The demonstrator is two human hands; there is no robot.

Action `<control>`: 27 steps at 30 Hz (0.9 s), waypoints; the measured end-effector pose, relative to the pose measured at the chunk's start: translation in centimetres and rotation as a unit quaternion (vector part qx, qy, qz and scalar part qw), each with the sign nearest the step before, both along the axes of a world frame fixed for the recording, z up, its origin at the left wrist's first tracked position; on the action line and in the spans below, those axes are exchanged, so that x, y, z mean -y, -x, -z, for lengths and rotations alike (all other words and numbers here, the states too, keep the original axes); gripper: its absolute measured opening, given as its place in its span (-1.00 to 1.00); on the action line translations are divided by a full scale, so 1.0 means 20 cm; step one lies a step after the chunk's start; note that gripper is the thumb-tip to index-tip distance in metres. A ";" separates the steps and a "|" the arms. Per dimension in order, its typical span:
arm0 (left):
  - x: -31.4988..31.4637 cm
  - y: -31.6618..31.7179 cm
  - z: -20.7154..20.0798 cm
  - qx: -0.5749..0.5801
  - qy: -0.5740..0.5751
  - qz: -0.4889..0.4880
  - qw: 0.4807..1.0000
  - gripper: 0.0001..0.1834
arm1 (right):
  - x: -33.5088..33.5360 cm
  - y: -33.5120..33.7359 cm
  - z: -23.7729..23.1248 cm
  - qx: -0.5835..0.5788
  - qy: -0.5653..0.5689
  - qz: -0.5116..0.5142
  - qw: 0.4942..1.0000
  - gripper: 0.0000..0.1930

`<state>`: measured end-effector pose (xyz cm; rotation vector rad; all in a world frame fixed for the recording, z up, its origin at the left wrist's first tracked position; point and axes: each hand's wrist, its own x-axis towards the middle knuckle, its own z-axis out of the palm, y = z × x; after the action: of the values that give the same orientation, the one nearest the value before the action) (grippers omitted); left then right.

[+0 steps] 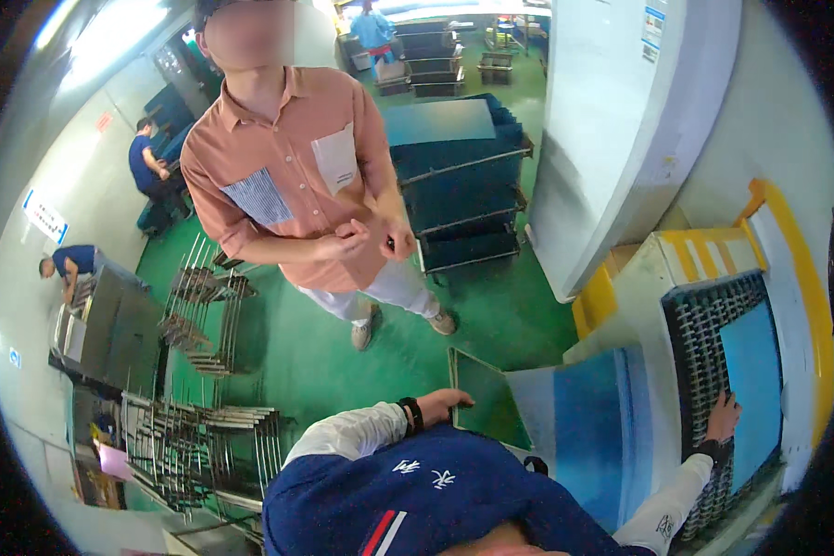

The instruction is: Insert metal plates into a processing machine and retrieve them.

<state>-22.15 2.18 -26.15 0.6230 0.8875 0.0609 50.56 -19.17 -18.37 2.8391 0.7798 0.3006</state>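
On the right, a flat light-blue panel (753, 380) lies on the dark wheeled conveyor bed (701, 347) of a machine. My right hand (725, 419) is at its near left edge, fingers stretched out with the tips on the panel. My left hand (447, 405) is curled around the thin metal frame (453, 367) of a rack in front of me. Blue sheets (586, 417) stand in that rack, between my two arms. My torso hides part of the rack.
Facing me stands a person in a salmon shirt (292, 176). Behind them is a rack of dark panels (459, 185). Bare metal racks (199, 445) stand at left on the green floor (491, 315). A white pillar (598, 130) rises beside the yellow-striped machine (704, 255). Other people work farther back.
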 end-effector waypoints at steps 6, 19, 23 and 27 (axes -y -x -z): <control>0.07 0.11 0.06 0.000 -0.491 0.126 0.862 -0.62 | 0.01 -0.26 0.13 0.058 0.020 -0.027 0.998 -0.41; -0.05 -0.06 0.01 -0.005 0.058 -0.085 0.995 -0.82 | -0.19 0.84 -0.15 0.032 -0.271 -0.212 0.938 -0.51; -0.01 -0.15 -0.03 0.016 0.162 -0.072 0.984 -0.78 | -0.05 1.52 -0.11 -0.001 -0.264 -0.252 0.931 -0.50; 0.02 -0.10 0.58 0.137 0.001 0.003 0.991 -0.75 | 0.06 1.70 0.24 -0.029 -0.216 -0.184 0.958 -0.44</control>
<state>-20.15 1.82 -37.74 0.5995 0.6194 0.1367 16.65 -20.33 -23.17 3.0881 1.4165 0.4949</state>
